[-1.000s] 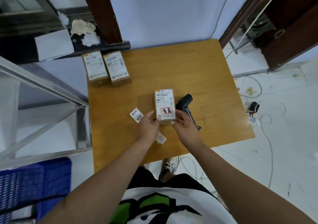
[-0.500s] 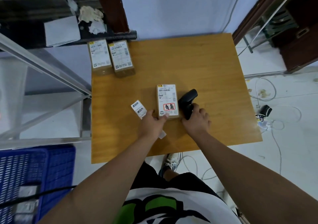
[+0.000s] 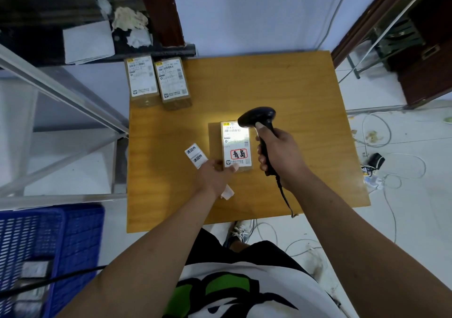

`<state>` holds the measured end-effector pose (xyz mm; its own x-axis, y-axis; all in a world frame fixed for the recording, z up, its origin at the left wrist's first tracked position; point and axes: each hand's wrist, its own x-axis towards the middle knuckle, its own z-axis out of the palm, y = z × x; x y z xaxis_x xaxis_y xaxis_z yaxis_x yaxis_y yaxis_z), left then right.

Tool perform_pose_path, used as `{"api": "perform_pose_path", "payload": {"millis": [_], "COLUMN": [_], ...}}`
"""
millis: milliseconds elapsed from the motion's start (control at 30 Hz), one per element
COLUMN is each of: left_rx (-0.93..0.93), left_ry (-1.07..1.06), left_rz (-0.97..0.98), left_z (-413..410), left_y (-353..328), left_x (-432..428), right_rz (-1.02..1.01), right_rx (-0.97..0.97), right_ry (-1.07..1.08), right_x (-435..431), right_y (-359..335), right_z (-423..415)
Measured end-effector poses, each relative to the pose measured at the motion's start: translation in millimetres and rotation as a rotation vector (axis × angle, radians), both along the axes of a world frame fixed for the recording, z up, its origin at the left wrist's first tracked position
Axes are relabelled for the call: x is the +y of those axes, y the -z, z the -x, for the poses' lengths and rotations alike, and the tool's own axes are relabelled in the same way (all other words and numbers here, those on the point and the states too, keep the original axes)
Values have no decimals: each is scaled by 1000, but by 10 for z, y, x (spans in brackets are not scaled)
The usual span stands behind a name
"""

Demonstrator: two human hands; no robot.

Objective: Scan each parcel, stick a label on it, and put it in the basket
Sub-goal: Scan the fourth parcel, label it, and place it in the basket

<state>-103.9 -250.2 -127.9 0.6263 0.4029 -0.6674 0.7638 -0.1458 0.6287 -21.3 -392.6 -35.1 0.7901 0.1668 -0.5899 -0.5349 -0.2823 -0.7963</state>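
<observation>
Parcel in brown cardboard with a white shipping label [image 3: 236, 146] lies flat near the middle of the wooden tabletop [image 3: 305, 92], long axis running from the person toward the wall, its red-stamped end nearest the person; the left hand [image 3: 215, 176] presses fingertips on that near edge, clasping nothing; the right hand [image 3: 278, 154] is clenched around the black handheld barcode scanner [image 3: 256, 119], whose head hangs over the far end and lights the barcode; a white sticker strip [image 3: 195, 155] lies just left; two more labelled boxes [image 3: 157, 80] sit at the far left corner; open wood lies right and beyond; a blue plastic basket [image 3: 49, 244] stands on the floor, lower left.
</observation>
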Motion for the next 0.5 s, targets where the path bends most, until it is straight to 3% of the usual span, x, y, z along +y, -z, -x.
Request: {"api": "perform_pose_path", "payload": {"millis": [500], "left_rx": [20], "left_ry": [-38], "left_rz": [16], "left_z": [52], "left_y": [93], "left_x": [74], "right_rz": [42], "right_rx": [-13], "right_ry": [3], "right_x": [51], "right_y": [-13], "right_z": [2]}}
